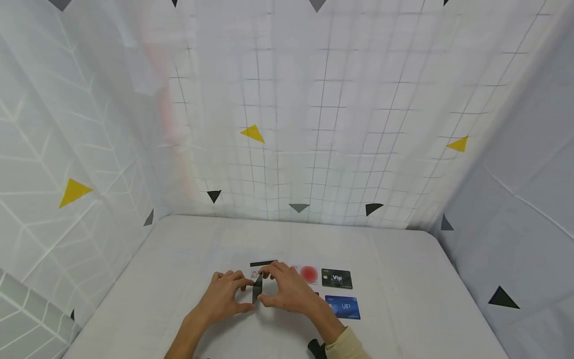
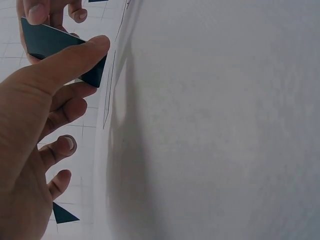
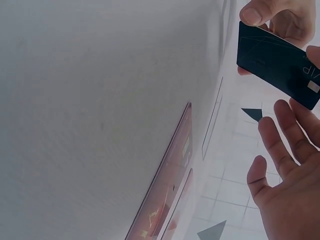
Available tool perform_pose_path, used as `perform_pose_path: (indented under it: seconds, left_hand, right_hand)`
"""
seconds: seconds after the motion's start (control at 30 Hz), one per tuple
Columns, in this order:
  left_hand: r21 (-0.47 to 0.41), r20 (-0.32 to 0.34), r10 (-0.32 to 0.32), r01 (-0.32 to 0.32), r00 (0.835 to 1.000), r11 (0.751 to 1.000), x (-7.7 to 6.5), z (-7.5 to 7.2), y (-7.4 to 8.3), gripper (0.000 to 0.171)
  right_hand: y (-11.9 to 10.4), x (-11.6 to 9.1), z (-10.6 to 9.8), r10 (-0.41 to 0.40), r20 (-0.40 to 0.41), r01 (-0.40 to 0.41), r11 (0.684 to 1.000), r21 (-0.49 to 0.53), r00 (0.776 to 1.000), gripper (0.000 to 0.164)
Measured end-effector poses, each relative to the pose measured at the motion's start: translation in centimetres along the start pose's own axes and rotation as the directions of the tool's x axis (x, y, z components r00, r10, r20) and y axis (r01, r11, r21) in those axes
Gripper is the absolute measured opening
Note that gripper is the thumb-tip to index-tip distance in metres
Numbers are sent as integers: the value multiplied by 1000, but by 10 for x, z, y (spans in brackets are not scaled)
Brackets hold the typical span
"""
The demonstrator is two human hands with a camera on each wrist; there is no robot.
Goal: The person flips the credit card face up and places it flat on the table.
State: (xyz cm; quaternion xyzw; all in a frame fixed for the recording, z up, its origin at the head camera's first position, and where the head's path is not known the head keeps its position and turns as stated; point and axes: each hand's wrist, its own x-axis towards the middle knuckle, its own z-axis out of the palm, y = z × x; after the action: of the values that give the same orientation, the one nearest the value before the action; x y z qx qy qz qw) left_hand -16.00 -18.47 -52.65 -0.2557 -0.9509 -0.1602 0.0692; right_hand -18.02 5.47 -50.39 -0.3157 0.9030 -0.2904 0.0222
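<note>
A dark VIP card [image 1: 257, 289] is held up on edge between both hands, above the white table. My left hand [image 1: 219, 297] pinches one end of it between thumb and fingers. At the opposite end, my right hand [image 1: 289, 291] pinches it too. In the left wrist view the left thumb lies across the dark card [image 2: 47, 37]. The right wrist view shows "VIP" lettering and a chip on the card [image 3: 275, 60], beside the right thumb. That hand's other fingers are spread below it.
On the table [image 1: 224, 239] lie a dark-striped card [image 1: 263, 263], a red-circle card [image 1: 309, 273], a black Vip card [image 1: 337, 278] and a blue VIP card [image 1: 343, 307]. The right hand partly covers others. A black object [image 1: 316, 349] is by the right sleeve. White patterned sheets surround the table.
</note>
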Motion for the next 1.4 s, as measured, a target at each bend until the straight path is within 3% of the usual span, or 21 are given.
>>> perform_pose_path:
  seconds: [0.3, 0.53, 0.73, 1.4]
  left_hand:
    - [-19, 14, -7, 7, 1000, 1000, 0, -2, 2, 54]
    - [-44, 27, 1, 0, 1000, 999, 2, -1, 3, 57]
    - [-49, 27, 1, 0, 1000, 999, 1, 0, 3, 57]
    - [-142, 1, -19, 19, 1000, 990, 0, -3, 3, 63]
  right_hand:
    - [0, 0, 2, 47, 39, -47, 999, 1, 998, 59]
    - [1, 1, 3, 33, 82, -45, 989, 143, 996, 64]
    - [0, 2, 4, 36, 113, -58, 979, 197, 993, 63]
    - [2, 0, 5, 15, 90, -39, 963, 267, 996, 63]
